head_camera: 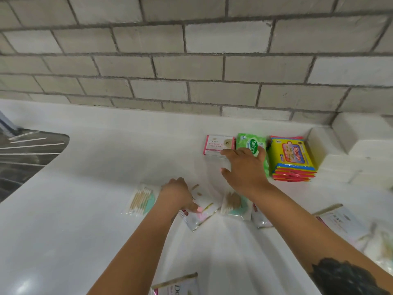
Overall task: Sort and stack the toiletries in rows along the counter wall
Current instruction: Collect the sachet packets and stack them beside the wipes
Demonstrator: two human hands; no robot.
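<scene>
White sachet [198,218] lies under the left hand [177,193], whose grip curls down and pinches its near edge. Right hand [244,167] reaches far, its grip spread flat, fingertips touching the pink Dove box [219,144] and the green Sanicare wipes pack [251,143]. Just right of these stands one stack of yellow Giggles wipes packs [292,158]; the three form a row by the tiled wall [191,60]. Two cotton bud packets [142,199] lie on the white table [95,188], one left of the left hand, one between the arms. Four more sachets lie scattered near.
</scene>
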